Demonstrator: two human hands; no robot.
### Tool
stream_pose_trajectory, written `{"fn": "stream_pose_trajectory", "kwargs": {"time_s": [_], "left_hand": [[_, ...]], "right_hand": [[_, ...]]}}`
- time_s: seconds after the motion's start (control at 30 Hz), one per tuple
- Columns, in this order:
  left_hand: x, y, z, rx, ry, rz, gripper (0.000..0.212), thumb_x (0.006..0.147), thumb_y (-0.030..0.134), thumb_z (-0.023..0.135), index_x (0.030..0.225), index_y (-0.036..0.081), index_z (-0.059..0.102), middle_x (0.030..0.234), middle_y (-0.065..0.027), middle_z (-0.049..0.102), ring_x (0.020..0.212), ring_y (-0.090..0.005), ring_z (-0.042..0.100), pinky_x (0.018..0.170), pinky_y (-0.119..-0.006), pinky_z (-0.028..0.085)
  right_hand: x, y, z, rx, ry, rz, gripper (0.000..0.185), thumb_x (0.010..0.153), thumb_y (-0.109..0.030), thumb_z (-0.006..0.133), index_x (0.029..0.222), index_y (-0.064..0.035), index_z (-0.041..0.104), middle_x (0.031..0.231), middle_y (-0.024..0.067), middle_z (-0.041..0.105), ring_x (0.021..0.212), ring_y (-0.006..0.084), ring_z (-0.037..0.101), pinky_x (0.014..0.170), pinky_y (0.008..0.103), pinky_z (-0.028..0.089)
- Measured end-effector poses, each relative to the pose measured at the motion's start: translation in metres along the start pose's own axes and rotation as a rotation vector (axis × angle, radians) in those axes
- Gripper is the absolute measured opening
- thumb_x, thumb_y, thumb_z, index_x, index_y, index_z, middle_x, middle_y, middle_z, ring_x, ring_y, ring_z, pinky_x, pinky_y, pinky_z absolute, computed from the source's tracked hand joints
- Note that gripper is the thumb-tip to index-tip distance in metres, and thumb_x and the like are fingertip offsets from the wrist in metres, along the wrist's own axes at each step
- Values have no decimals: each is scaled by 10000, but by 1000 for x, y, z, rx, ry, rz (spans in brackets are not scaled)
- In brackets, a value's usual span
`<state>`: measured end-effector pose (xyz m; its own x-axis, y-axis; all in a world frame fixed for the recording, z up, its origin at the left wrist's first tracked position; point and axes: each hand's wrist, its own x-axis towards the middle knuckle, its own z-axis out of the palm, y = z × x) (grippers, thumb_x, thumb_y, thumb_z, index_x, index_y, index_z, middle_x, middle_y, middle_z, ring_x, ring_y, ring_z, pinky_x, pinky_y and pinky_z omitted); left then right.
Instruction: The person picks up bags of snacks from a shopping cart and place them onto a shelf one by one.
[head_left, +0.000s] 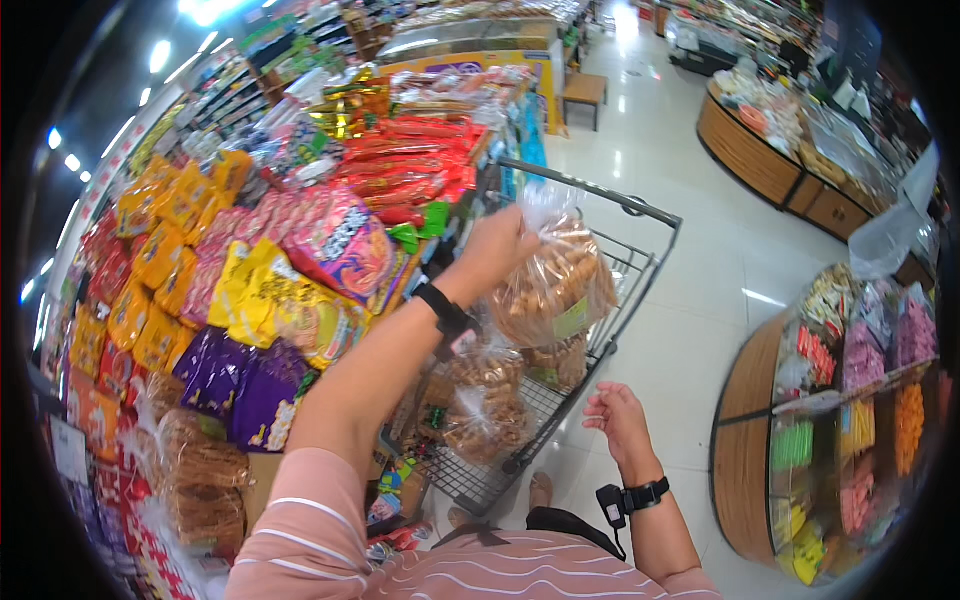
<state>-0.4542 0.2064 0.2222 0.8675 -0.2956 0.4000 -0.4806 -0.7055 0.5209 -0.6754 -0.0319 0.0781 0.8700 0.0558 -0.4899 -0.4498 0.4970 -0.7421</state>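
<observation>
My left hand grips the gathered neck of a clear plastic bag of brown fried snacks. The bag hangs over the metal shopping cart and bears a green-yellow label. Below it, more clear bags of brown snacks lie in the cart, partly hidden by the held bag and my left wrist. To the right of the cart my right hand is in the air, holding nothing, its fingers loosely bent and apart. Both wrists wear black straps with small devices.
A display of packaged snacks runs along the left, with purple bags, yellow bags and red packets. Similar brown snack bags lie at its near end. Wood-panelled display counters stand across the tiled aisle. A small bench stands farther back.
</observation>
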Motion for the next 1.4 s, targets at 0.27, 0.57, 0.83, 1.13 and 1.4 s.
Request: {"fn": "stream_pose_trajectory", "kwargs": {"time_s": [0.27, 0.57, 0.83, 1.13, 1.4], "left_hand": [[-1, 46, -262, 2, 127, 40, 316, 814, 249, 659, 919, -46, 613, 763, -104, 615, 726, -152, 569, 672, -328, 478], [-101, 96, -450, 242, 161, -113, 324, 821, 269, 662, 920, -38, 635, 834, -65, 626, 777, -144, 560, 710, -289, 460], [-209, 93, -556, 372, 271, -301, 360, 840, 313, 654, 981, -18, 647, 933, -76, 626, 869, -161, 568, 758, -295, 441], [-298, 84, -618, 455, 345, -363, 376, 791, 327, 651, 930, -22, 622, 902, -138, 618, 865, -210, 568, 764, -325, 448], [-344, 87, -645, 434, 358, -405, 426, 820, 342, 656, 1017, -34, 624, 960, -101, 614, 896, -180, 571, 788, -305, 458]], "right_hand": [[15, -33, 153, 105, -401, -105, 510, 969, -225, 548, 1395, -34, 345, 1227, 172, 519, 1094, 312, 590, 902, 476, 525], [-54, -16, 325, 263, -988, -6, 419, 956, -251, 599, 1298, -81, 425, 1199, 135, 582, 1128, 325, 586, 924, 473, 507], [-120, 37, 411, 236, -1113, 105, 353, 960, -276, 602, 1228, -62, 514, 1161, 165, 624, 1144, 337, 584, 929, 480, 523], [-163, 86, 474, 204, -1182, 211, 369, 931, -288, 650, 1206, -74, 528, 1158, 168, 622, 1151, 317, 577, 944, 481, 509], [-185, 109, 505, 178, -1214, 251, 372, 930, -280, 657, 1217, -81, 528, 1181, 167, 606, 1136, 308, 580, 948, 467, 506]]}}
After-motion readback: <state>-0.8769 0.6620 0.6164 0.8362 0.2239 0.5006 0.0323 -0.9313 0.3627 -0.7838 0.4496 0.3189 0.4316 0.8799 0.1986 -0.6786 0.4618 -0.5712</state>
